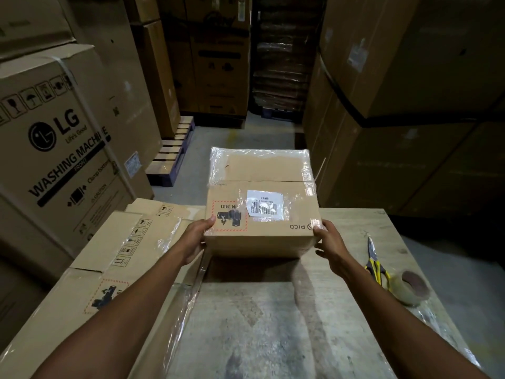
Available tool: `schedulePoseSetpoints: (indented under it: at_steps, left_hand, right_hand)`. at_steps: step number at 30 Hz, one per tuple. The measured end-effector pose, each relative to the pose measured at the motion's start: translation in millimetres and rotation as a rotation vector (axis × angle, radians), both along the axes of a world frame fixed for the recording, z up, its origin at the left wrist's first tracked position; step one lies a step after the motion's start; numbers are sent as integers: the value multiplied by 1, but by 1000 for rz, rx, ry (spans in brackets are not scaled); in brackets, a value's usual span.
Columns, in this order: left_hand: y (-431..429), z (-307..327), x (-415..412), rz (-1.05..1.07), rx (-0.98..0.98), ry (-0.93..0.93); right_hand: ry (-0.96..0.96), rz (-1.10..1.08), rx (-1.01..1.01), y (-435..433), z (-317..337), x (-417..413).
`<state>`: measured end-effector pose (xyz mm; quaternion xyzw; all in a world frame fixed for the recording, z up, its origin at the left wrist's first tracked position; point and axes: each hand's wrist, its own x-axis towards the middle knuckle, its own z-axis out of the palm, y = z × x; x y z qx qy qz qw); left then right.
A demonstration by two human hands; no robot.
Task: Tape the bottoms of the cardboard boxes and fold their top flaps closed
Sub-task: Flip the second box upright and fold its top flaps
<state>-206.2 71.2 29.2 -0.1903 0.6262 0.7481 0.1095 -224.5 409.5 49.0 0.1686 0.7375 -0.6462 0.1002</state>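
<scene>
A closed cardboard box (259,187) with clear tape over its top, a white barcode label and a red-framed sticker is held above the far part of the wooden table (273,324). My left hand (195,237) grips its near left corner and my right hand (328,242) grips its near right corner. A roll of clear tape (411,287) lies at the table's right edge. Yellow-handled scissors (375,262) lie just beyond it.
Flattened cardboard boxes (109,269) are stacked at the left of the table, partly under plastic film. A large washing machine carton (60,149) stands at left, tall cartons (396,91) at right, a pallet (172,154) on the floor beyond.
</scene>
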Motion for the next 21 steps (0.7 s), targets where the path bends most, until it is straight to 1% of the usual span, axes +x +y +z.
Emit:
schedulePoseSetpoints:
  at_steps: [2, 4, 7, 9, 11, 13, 15, 16, 17, 19, 21]
  left_hand:
    - [-3, -10, 2, 16, 110, 8]
    - [-6, -16, 4, 9, 207, 1]
    - [-18, -22, 11, -66, 261, -42]
    - [-26, -24, 19, -156, 261, -77]
    - [-33, -28, 28, -218, 295, -80]
    - [-36, -36, 38, -203, 410, -109]
    - [-38, -50, 46, -158, 537, -181]
    - [-36, -56, 49, -133, 533, -220]
    - [-31, -58, 54, -124, 474, -240]
    - [-18, -56, 62, -145, 337, -229]
    - [-4, -49, 67, -119, 300, -214]
  right_hand:
    - [34, -65, -65, 2, -5, 4]
    - [34, -182, -148, 4, -11, 9]
    - [-71, -342, -299, 15, -23, 15]
    - [-144, -324, -281, 23, -36, 20]
    - [-211, -219, -173, 29, -44, 27]
    - [-262, -139, -106, 30, -48, 34]
    - [-328, -83, -90, 29, -48, 40]
    - [-355, -56, -72, 28, -49, 42]
    - [-378, -31, -57, 30, -51, 44]
    - [-375, -13, -70, 33, -59, 53]
    - [-385, -55, -109, 35, -71, 62]
